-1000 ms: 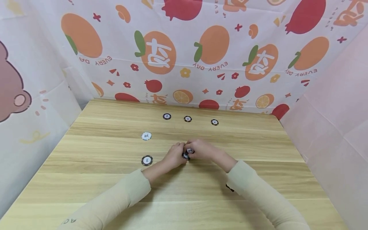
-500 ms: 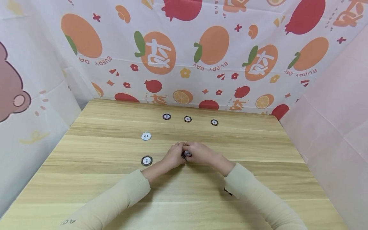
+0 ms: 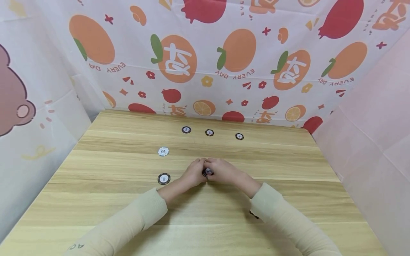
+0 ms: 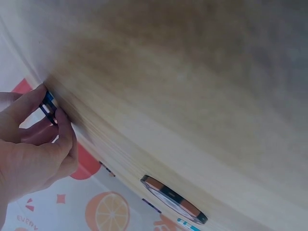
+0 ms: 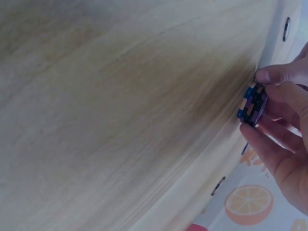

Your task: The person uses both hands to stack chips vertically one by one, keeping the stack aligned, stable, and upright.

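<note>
At the wooden tabletop (image 3: 288, 160), the left hand (image 3: 193, 173) and right hand (image 3: 223, 170) pinch a chip stack (image 5: 251, 105).

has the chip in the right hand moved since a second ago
Yes, slightly: in the head view, the held chip in the right hand has shifted left and nearer the camera, against the white 10 chip.

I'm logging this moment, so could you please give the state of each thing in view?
Left hand: gripping the chip stack
Right hand: gripping the chip stack
Chip stack: held, top face showing
White 10 chip: flat
Black 100 chip: flat
Left far chip: flat
Middle far chip: flat
Right far chip: flat
Dark piece at right sleeve: mostly hidden
</note>
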`<state>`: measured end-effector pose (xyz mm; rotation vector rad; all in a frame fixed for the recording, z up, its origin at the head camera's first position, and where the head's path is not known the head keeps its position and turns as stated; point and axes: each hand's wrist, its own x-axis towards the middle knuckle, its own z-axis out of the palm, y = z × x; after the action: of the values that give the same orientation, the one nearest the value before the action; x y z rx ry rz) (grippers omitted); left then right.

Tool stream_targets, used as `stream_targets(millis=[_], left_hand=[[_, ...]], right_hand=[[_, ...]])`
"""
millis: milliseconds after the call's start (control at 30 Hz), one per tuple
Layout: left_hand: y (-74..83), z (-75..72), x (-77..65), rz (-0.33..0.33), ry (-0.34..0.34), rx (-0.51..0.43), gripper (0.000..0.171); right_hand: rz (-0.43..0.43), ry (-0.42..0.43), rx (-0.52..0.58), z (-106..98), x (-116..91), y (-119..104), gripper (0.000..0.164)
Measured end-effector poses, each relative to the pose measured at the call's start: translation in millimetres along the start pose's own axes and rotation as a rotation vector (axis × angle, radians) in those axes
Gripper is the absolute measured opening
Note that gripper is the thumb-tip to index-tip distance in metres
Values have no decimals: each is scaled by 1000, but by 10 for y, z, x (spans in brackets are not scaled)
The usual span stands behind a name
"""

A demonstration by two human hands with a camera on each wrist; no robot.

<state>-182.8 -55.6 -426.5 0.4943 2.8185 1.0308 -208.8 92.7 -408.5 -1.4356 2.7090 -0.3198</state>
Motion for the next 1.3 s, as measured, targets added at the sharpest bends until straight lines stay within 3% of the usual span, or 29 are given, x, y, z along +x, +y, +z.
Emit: stream_targets(millis=[567,833,1000,1300], left_hand=[[-16,-1,-5,6,-5,5,64],[-20,12,3,18,-4,16,50],[-24,26,-6,59,33,18,36],[5,23,-5,59,37,24,33]], right_hand=[[0,19,12,32,-14,6,22],[158,-6,183,-39,-87,54,35],[197,-54,118,-38,-137,88,36],[194,-33,60,-11,-157,82,26]])
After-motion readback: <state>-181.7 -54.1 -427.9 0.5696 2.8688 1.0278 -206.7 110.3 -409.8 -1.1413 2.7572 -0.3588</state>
